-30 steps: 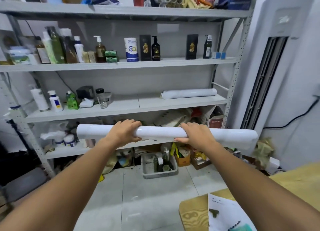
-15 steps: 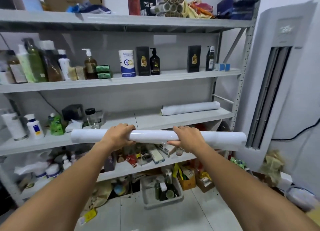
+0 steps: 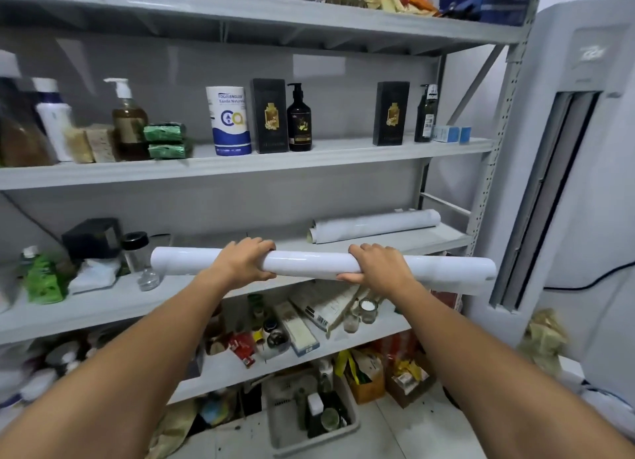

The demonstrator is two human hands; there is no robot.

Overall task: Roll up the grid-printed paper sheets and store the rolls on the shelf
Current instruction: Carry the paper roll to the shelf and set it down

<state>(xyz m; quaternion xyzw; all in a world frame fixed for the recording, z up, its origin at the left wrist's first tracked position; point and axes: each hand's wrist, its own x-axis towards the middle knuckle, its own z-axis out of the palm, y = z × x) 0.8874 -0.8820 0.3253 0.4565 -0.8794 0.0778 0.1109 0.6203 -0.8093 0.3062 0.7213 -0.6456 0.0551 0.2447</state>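
Observation:
I hold a long white paper roll [image 3: 309,265] level in front of the grey metal shelf [image 3: 220,288], at the height of its middle board's front edge. My left hand [image 3: 244,263] grips the roll left of its middle. My right hand [image 3: 379,266] grips it right of the middle, fingers curled over the top. A second white paper roll [image 3: 374,225] lies at the back right of that same board. The held roll's right end reaches past the shelf's right post.
On the middle board's left stand a black box [image 3: 91,237], a glass jar [image 3: 137,250] and a green pouch [image 3: 43,279]. Bottles and boxes fill the board above. A white tall air conditioner [image 3: 580,169] stands right of the shelf. A grey basket [image 3: 309,420] sits on the floor.
I have stepped closer to the shelf. The held roll has risen from the lower board's level to the middle board's front edge. Both hands kept their grip.

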